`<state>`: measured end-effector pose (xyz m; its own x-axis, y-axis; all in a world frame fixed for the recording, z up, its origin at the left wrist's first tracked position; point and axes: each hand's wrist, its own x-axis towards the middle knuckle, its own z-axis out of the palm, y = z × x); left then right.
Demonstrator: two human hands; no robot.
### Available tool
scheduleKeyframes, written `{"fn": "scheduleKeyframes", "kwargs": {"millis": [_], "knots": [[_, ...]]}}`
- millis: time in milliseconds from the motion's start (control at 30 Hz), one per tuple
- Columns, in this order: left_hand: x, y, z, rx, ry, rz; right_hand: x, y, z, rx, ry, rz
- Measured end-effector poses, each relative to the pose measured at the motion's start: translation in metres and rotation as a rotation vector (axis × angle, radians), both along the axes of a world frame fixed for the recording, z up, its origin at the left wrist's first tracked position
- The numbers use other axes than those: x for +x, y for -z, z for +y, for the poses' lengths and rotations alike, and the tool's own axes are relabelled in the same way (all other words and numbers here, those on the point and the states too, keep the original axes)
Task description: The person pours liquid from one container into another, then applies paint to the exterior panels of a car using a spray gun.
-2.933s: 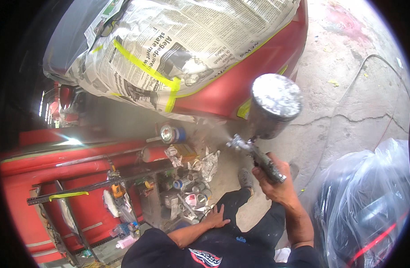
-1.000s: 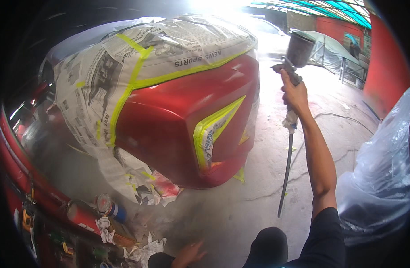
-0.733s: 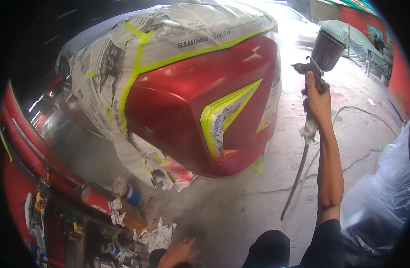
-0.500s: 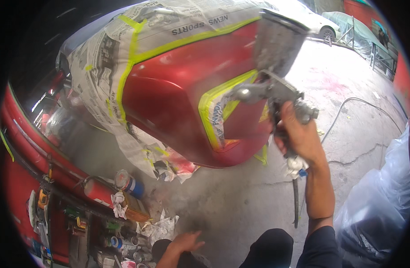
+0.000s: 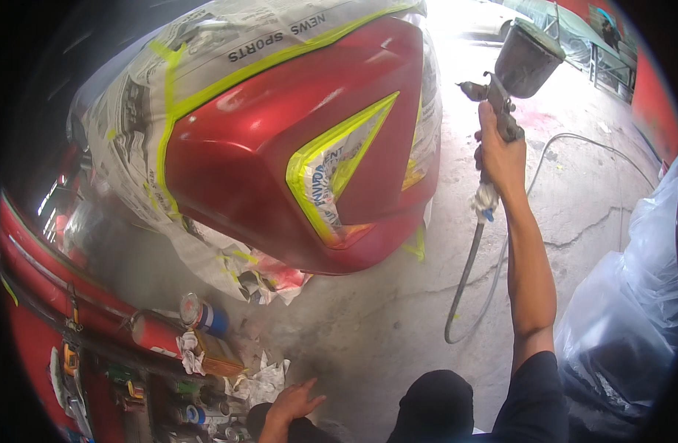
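gripping the spray gun (image 5: 501,96) by its handle, your right hand (image 5: 501,151) is wrapped tight around it, arm raised, with the gun's dark cup (image 5: 528,60) tilted up above the fist. the gun sits just to the right of the red car panel (image 5: 280,148), apart from it, nozzle facing left toward the panel. a grey hose (image 5: 468,273) hangs from the bottom of the handle and loops across the concrete floor (image 5: 575,192). the panel is masked with newspaper (image 5: 228,44) and yellow-green tape (image 5: 339,136) along its edges and around a triangular opening. your left hand (image 5: 291,402) is low at the bottom edge, fingers spread, holding nothing, near crumpled rags (image 5: 261,376) and cans (image 5: 202,317). clear plastic sheeting (image 5: 634,295) covers something on your right.
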<state>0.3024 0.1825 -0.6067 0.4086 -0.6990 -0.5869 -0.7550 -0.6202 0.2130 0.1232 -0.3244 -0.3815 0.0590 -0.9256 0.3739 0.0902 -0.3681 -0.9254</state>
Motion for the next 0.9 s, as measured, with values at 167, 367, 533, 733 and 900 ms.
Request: {"fn": "scheduleKeyframes", "kwargs": {"millis": [167,367,533,733,900], "knots": [[-0.002,-0.001,-0.008,-0.031,-0.005,0.006,0.000,0.014,-0.020,-0.163,0.205,0.029],[-0.002,0.002,-0.003,-0.017,-0.016,0.025,-0.006,0.015,0.041,0.092,-0.291,-0.051],[-0.003,-0.001,-0.013,0.014,0.000,-0.015,-0.023,0.028,0.099,0.158,-0.531,-0.019],[-0.008,-0.009,-0.022,-0.030,-0.011,0.023,-0.025,0.030,0.103,0.123,-0.837,-0.028],[-0.012,-0.013,-0.015,-0.075,-0.005,-0.011,-0.016,0.045,0.035,0.099,-0.324,0.078]]}}
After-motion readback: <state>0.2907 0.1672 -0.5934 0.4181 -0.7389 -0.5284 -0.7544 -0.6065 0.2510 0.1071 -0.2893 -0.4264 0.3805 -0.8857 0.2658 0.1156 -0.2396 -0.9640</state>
